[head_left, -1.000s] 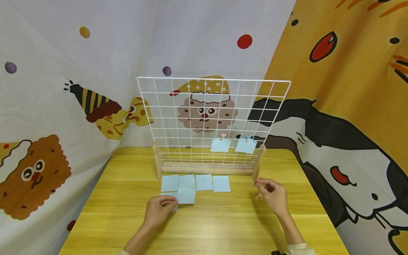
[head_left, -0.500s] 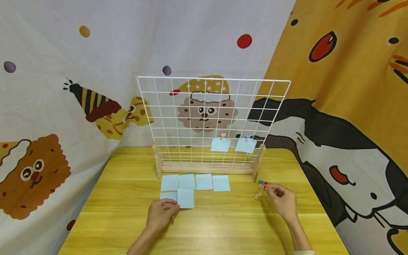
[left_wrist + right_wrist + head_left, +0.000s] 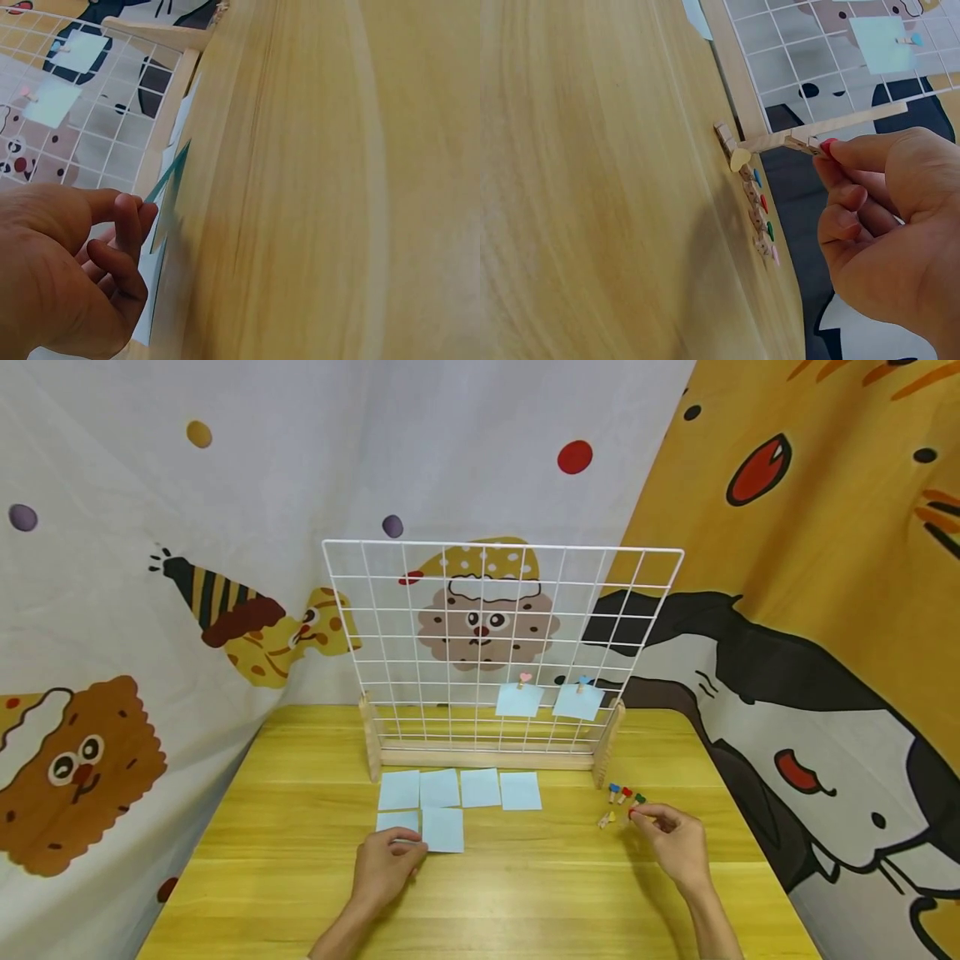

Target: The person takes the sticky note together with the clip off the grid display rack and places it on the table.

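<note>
My left hand (image 3: 386, 868) pinches the edge of a light-blue paper note (image 3: 444, 832). In the left wrist view that note (image 3: 171, 169) is tilted, seen almost edge-on, close over the table. Between thumb and fingertips, my right hand (image 3: 681, 847) pinches a small wooden clothespin (image 3: 804, 142) with a red top. Just beyond that hand lie several more small clothespins (image 3: 756, 196) with coloured tops, among them blue, red, green and pink, plus one with a yellow heart (image 3: 739, 159). Another blue note (image 3: 397, 820) lies partly covered by my left hand.
A white wire grid (image 3: 408, 637) stands upright in a wooden base (image 3: 487, 758) at the back. Two blue notes hang low on its right side, under a pink-topped clothespin (image 3: 523, 680) and a blue-topped one (image 3: 583, 682). Several blue notes (image 3: 521, 791) form a row before the base.
My right hand has drawn back to the right with the red-topped clothespin, uncovering the ones on the table. My left hand has shifted slightly right and nearer, bringing its note off the back row.
</note>
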Motion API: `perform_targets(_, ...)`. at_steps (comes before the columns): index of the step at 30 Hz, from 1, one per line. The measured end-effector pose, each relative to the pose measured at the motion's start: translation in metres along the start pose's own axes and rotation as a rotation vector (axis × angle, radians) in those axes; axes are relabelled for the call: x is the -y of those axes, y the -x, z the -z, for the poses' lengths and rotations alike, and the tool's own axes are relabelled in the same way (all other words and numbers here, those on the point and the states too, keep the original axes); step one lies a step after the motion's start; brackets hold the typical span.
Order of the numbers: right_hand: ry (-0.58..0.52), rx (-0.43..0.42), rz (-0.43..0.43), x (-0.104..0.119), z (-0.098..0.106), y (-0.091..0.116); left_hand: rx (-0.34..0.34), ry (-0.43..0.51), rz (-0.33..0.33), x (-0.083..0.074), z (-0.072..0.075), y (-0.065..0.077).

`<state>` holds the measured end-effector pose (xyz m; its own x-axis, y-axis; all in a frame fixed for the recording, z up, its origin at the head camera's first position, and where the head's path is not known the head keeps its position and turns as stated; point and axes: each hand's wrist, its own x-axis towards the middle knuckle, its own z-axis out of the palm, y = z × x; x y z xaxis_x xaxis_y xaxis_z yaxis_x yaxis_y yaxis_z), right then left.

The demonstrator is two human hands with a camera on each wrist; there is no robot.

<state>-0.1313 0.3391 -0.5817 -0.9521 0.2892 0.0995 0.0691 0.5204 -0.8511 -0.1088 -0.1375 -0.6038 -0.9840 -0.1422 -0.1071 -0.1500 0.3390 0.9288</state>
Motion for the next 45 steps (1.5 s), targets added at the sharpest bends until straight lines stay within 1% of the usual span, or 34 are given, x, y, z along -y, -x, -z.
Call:
perform_targets(4, 0.005, 0.017, -0.052, 0.0, 0.001, 0.001, -0.004, -0.029, -0.016, 0.001, -0.001, 0.0)
perform_targets(7, 0.011, 0.029, -0.09, -0.002, 0.002, 0.001, 0.005, -0.037, -0.02, 0.001, 0.0, 0.001)
perform_targets(10, 0.028, 0.034, -0.104, -0.004, 0.002, 0.0, 0.016, -0.048, -0.027, 0.001, 0.0, 0.001)
perform_targets(15, 0.054, 0.029, -0.09, -0.012, -0.002, -0.003, 0.02, -0.07, -0.043, 0.001, 0.002, 0.002)
perform_targets(20, 0.105, 0.039, -0.073, -0.02, -0.008, -0.004, 0.019, -0.091, -0.041, 0.004, 0.002, 0.001)
perform_targets(27, 0.168, 0.047, -0.046, -0.024, -0.017, -0.006, 0.016, -0.074, -0.044, 0.008, 0.001, -0.001)
perform_targets(32, 0.176, 0.038, -0.046, -0.024, -0.021, -0.008, 0.017, -0.069, -0.049, 0.01, 0.0, -0.001)
perform_targets(38, 0.158, 0.056, -0.056, -0.022, -0.025, -0.011, 0.016, -0.075, -0.049, 0.01, 0.001, 0.0)
perform_targets(45, 0.16, 0.074, -0.046, -0.021, -0.028, -0.014, 0.019, -0.075, -0.044, 0.01, 0.001, -0.001)
